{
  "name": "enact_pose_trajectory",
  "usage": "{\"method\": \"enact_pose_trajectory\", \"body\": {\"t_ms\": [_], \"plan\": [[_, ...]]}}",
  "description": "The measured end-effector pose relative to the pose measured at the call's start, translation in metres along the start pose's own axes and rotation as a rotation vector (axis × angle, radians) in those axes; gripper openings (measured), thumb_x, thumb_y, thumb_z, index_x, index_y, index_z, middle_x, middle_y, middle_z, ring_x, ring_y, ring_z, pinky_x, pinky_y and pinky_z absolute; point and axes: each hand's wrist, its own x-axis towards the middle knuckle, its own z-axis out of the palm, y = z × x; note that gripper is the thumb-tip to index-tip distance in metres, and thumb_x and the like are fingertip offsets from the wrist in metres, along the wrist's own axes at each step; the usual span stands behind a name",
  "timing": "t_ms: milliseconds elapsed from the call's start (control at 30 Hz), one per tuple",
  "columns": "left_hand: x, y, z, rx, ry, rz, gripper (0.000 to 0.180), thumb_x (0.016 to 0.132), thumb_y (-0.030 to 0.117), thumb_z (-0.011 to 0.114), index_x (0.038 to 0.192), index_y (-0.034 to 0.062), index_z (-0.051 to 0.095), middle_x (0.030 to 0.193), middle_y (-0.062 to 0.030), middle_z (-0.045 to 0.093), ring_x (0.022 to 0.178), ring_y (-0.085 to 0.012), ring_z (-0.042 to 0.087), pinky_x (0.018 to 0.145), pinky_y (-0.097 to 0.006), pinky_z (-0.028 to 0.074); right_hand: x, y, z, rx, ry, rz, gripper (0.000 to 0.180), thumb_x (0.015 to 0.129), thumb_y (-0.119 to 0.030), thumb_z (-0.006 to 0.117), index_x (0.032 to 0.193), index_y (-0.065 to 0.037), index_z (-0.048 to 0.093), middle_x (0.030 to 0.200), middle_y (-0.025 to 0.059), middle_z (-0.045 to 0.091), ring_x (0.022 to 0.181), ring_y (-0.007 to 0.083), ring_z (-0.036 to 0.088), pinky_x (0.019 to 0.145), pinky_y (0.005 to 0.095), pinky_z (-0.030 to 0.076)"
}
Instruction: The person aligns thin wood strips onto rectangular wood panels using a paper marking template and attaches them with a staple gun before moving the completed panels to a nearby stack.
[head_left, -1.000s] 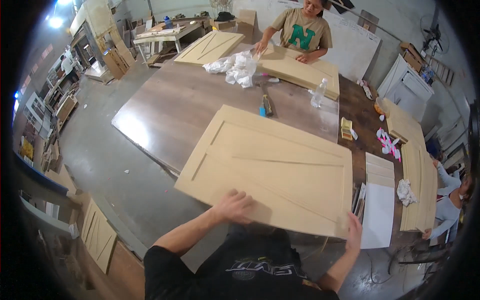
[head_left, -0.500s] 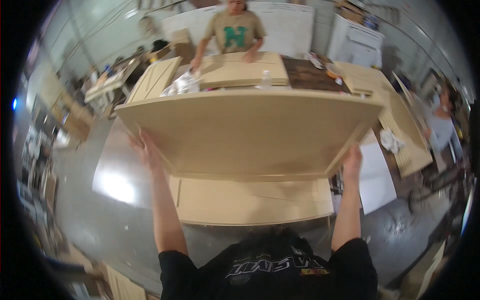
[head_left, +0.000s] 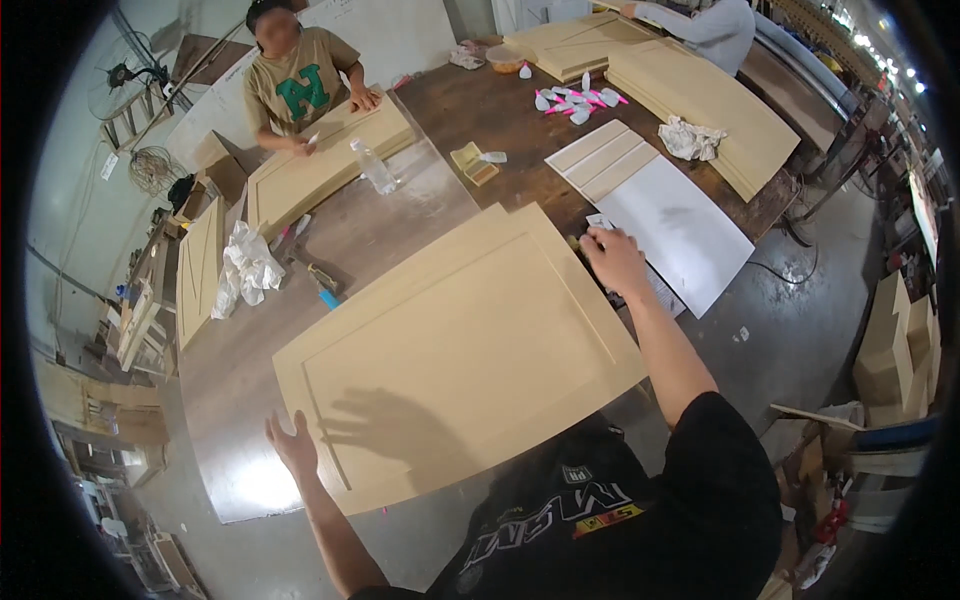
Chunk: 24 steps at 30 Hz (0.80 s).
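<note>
A large tan framed panel [head_left: 450, 350] lies flat on the table in front of me, apparently on top of another. My left hand [head_left: 293, 447] is off its left edge, fingers spread, holding nothing, and casts a shadow on the panel. Beyond the panel's right edge is my right hand [head_left: 614, 258], its fingers curled down over small items by a white paper. What those fingers hold, if anything, is hidden. A blue-tipped tool [head_left: 325, 287] rests past the panel's far left edge.
Across the table [head_left: 440, 200], a person in a tan shirt [head_left: 300, 85] works on stacked panels [head_left: 330, 165]. A clear bottle [head_left: 373, 167], crumpled paper [head_left: 248, 268], a small yellow box [head_left: 474, 164], pink-tipped bottles [head_left: 580, 102] and a white board [head_left: 680, 225] lie around. Another person [head_left: 705, 35] stands far right.
The panel has gone from raised and tilted in both hands to flat on the table. Both hands have let go, the right reaching past its edge. My view has turned right.
</note>
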Motion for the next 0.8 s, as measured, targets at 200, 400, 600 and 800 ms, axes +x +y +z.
{"method": "enact_pose_trajectory", "body": {"t_ms": [200,400,600,800], "plan": [[-0.135,0.103,0.051,-0.019,-0.430,0.388,0.069,0.093,0.034,0.077,0.149,0.0027,0.053,0.160,-0.0267,0.042,0.152,-0.0434,0.035,0.123,-0.057,0.031,0.050,0.127,0.103,-0.247,0.203,-0.215,0.048,0.091,-0.039,0.074,0.135,-0.021,0.068,0.132,0.0112,0.063,0.125,0.0345,0.058,0.105,0.0533,0.048],[-0.260,0.196,0.074,0.094,-0.523,0.803,0.071,0.086,0.044,0.081,0.145,0.0102,0.060,0.157,-0.0168,0.048,0.154,-0.0386,0.035,0.123,-0.067,0.023,0.034,0.102,0.064,-0.095,0.176,-0.123,0.043,0.088,-0.027,0.078,0.131,-0.022,0.071,0.122,0.0096,0.064,0.117,0.0342,0.059,0.100,0.0488,0.050],[-0.272,0.229,0.077,-0.010,-0.516,0.898,0.077,0.077,0.050,0.085,0.143,0.0189,0.063,0.152,-0.0094,0.054,0.149,-0.0366,0.043,0.121,-0.065,0.028,0.029,0.149,0.050,-0.117,0.206,-0.053,0.038,0.093,-0.031,0.070,0.131,-0.030,0.071,0.117,0.0121,0.066,0.108,0.0359,0.065,0.090,0.0470,0.056],[-0.274,0.230,0.081,0.006,-0.446,0.899,0.073,0.077,0.051,0.084,0.142,0.0220,0.064,0.150,-0.0085,0.056,0.147,-0.0352,0.046,0.119,-0.065,0.031,0.003,0.106,-0.024,0.223,0.320,-0.096,0.042,0.091,-0.019,0.073,0.132,-0.016,0.071,0.101,0.0132,0.067,0.090,0.0290,0.068,0.081,0.0409,0.055]]}}
